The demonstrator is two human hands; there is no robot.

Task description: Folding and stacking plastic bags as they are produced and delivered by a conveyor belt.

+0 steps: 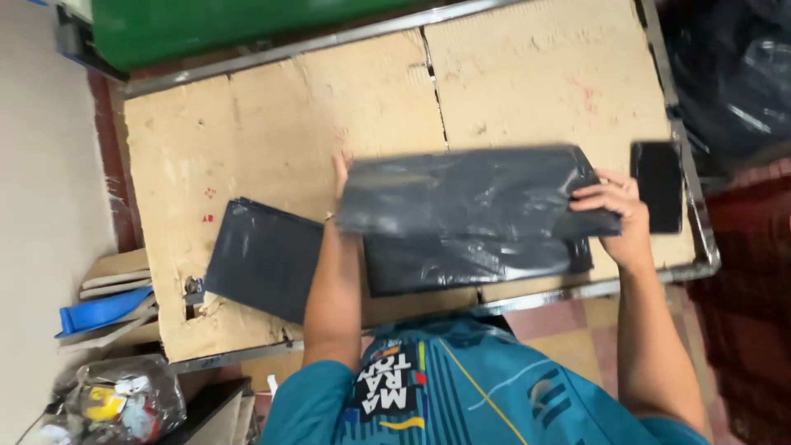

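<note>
Head view. Left hand [339,177] at left end of a dark grey, flat, glossy plastic bag [465,191]; fingers mostly hidden behind the bag, grip not determinable. Right hand [614,202] closed on the bag's right end, fingers curled over its edge. Bag held flat above the cardboard-covered, metal-framed table [272,107], near the front edge, over a second dark bag [470,262]. Stack of dark grey folded bags [262,259] near front-left corner. Black rectangular phone [657,185] at right edge.
</note>
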